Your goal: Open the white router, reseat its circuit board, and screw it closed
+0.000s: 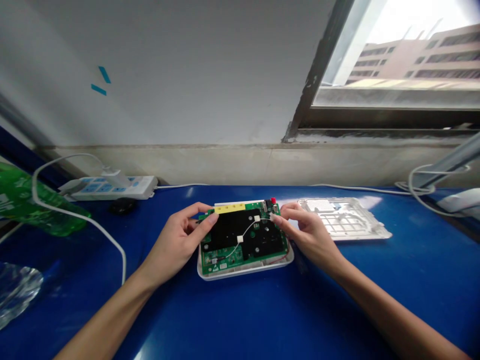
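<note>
A green circuit board (243, 245) with a black panel and a yellow connector strip (229, 208) lies in a shallow white plastic casing (245, 271). My left hand (179, 241) is at the board's upper left corner, its fingertips resting there with the fingers apart. My right hand (304, 234) is at the board's right side, thumb and fingers pinching a thin white wire (247, 228). That wire curves across the black panel through small white clips (240, 239). A red part (273, 200) stands at the board's far edge.
A white plastic casing half (345, 217) lies to the right on the blue table (240, 320). At the back left are a power strip (112, 187) and a green bottle (33, 200), with a white cable (78, 225) nearby. Crumpled clear plastic (15, 295) lies at the left.
</note>
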Demonstrator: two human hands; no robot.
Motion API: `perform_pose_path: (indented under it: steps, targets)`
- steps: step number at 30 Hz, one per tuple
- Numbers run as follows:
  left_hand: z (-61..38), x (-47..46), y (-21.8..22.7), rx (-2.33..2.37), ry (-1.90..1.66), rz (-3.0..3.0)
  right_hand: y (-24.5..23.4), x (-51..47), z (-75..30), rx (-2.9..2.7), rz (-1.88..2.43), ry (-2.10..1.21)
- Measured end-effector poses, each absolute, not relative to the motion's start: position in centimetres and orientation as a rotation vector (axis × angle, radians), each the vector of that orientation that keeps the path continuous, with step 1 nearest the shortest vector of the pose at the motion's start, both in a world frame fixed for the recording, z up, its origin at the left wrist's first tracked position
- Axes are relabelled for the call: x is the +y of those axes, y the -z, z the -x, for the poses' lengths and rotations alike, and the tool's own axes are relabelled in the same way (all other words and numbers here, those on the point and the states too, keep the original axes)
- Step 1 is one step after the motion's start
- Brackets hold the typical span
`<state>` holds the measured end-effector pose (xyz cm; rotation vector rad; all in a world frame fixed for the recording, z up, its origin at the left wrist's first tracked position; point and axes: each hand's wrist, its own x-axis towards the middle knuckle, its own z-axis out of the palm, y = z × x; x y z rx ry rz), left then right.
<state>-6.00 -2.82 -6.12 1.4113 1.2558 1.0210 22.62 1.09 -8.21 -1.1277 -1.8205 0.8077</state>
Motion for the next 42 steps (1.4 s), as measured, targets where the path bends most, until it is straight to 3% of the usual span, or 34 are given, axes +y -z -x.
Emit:
perform_pose_path:
  steps: [13, 21, 42]
  targets:
    - [6.6, -2.4, 6.1, 1.293, -1.010, -1.243, 7.2, 0.5, -23.3, -1.941, 0.998, -0.743]
    - [6.5, -2.3, 6.4, 1.310, -0.867, -1.195, 7.8, 0.6, -22.8, -2.167, 1.006, -0.479]
    - [6.5, -2.6, 6.5, 1.301, -0.843, -1.251, 8.5, 2.5, -21.5, -2.159, 1.099, -0.457]
